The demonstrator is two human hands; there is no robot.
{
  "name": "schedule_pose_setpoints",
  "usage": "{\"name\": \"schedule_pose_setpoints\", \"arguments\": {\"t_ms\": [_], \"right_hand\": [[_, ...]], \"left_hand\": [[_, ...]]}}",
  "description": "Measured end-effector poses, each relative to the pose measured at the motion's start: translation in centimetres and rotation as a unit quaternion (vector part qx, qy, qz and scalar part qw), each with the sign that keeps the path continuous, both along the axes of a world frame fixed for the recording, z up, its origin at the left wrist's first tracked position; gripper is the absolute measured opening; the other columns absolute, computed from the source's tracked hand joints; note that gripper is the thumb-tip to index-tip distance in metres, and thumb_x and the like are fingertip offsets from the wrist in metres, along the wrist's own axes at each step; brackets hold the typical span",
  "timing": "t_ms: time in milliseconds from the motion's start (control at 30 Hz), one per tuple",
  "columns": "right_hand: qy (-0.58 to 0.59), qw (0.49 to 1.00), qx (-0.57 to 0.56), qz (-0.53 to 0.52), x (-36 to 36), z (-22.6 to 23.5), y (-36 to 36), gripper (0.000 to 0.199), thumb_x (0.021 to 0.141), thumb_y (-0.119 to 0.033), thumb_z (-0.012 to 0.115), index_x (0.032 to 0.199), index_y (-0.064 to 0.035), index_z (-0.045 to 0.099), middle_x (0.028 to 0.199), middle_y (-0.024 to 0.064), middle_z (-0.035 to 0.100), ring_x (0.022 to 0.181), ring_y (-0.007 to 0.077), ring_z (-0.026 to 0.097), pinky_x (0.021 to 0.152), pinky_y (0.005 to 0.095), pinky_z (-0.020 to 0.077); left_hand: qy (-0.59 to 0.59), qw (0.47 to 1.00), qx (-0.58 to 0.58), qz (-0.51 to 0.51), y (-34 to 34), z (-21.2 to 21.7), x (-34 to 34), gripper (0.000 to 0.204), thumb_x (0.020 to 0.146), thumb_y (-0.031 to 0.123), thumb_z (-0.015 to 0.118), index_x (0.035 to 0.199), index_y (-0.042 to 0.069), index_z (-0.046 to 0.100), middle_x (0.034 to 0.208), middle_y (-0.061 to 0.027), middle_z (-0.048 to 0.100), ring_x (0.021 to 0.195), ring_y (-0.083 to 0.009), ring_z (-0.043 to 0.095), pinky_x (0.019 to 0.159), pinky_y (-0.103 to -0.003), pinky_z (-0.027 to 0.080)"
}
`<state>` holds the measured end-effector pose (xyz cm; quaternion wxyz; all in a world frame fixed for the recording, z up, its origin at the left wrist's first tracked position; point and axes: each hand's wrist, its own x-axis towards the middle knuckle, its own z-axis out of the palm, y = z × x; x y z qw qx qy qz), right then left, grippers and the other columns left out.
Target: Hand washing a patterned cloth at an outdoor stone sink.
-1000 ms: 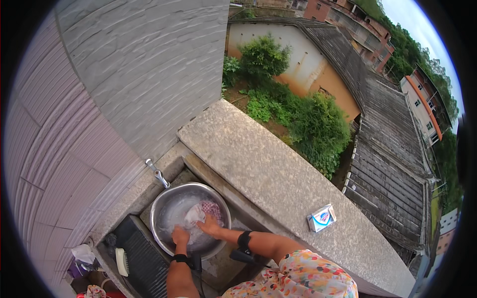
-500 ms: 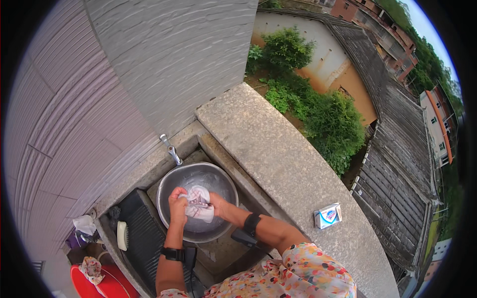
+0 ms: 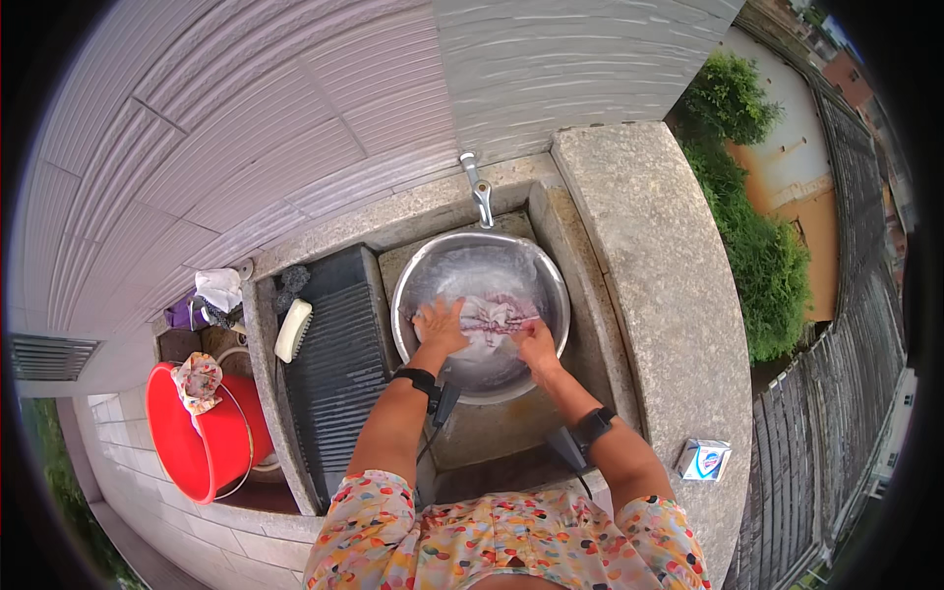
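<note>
A white cloth with reddish-purple markings point(image 3: 490, 317) lies spread low inside a round metal basin point(image 3: 561, 295), wet against its bottom. My left hand point(image 3: 441, 326) is at the cloth's left side, its fingers stretched and spread apart. At the opposite side my right hand point(image 3: 534, 344) pinches the cloth's edge between closed fingers. The basin stands in a stone sink point(image 3: 462, 438), below a metal tap point(image 3: 479, 192).
Left of the basin slopes a dark ribbed washboard point(image 3: 339, 369), with a pale scrubbing brush point(image 3: 293, 330) and a dark scourer point(image 3: 291, 283) on it. A red bucket point(image 3: 211, 442) with a patterned cloth stands farther left. A small white-and-blue box point(image 3: 704, 460) rests on the stone ledge point(image 3: 678, 295).
The cloth, bunched between both hands before, now lies spread in the basin. My left hand has opened while the right keeps hold. The view has swung left, showing more of the red bucket.
</note>
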<state>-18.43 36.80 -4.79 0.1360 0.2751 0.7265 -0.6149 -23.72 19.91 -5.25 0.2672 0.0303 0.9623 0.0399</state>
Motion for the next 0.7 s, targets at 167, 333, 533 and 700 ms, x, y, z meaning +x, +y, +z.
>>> {"name": "schedule_pose_setpoints", "arguments": {"t_ms": [167, 333, 533, 700], "right_hand": [[-0.049, 0.996, -0.081, -0.004, 0.7, 0.2, -1.0, 0.020, 0.068, -0.010, 0.059, 0.085, -0.0004, 0.052, 0.074, 0.0052, 0.052, 0.066, 0.0134, 0.048, 0.059, 0.0269, 0.0392], [-0.068, 0.992, -0.066, 0.086, 0.7, 0.9, -1.4, 0.024, 0.074, -0.016, 0.055, 0.094, -0.0060, 0.049, 0.082, 0.0043, 0.050, 0.073, 0.0142, 0.049, 0.053, 0.0279, 0.0415], [-0.179, 0.975, -0.071, -0.114, -0.5, 1.7, -2.6, 0.070, 0.074, -0.035, 0.059, 0.128, -0.0070, 0.024, 0.129, 0.0166, 0.026, 0.101, 0.0309, 0.045, 0.065, 0.0427, 0.0479], [-0.208, 0.921, -0.311, -0.111, -1.5, 6.6, -7.5, 0.064, 0.080, -0.039, 0.052, 0.128, -0.0070, 0.025, 0.130, 0.0176, 0.030, 0.116, 0.0321, 0.035, 0.083, 0.0556, 0.0389]], "left_hand": [[-0.120, 0.986, -0.005, -0.114, 0.2, 1.0, 2.3, 0.072, 0.066, 0.032, 0.064, 0.129, 0.034, 0.030, 0.122, -0.0105, 0.037, 0.117, -0.0322, 0.030, 0.089, -0.055, 0.025], [-0.061, 0.997, 0.029, 0.023, -0.1, -1.3, 1.7, 0.049, 0.070, 0.020, 0.058, 0.117, 0.028, 0.049, 0.113, -0.0099, 0.050, 0.104, -0.0296, 0.048, 0.081, -0.056, 0.037], [-0.062, 0.884, 0.448, 0.121, -2.5, 7.4, 1.6, 0.025, 0.056, -0.008, 0.046, 0.076, 0.001, 0.058, 0.082, -0.0023, 0.053, 0.073, -0.0108, 0.049, 0.061, -0.022, 0.038], [-0.028, 0.765, 0.638, 0.088, -8.3, 15.9, 4.9, 0.029, 0.051, -0.011, 0.045, 0.074, -0.001, 0.059, 0.073, 0.0000, 0.046, 0.069, -0.0101, 0.046, 0.062, -0.018, 0.036]]}}
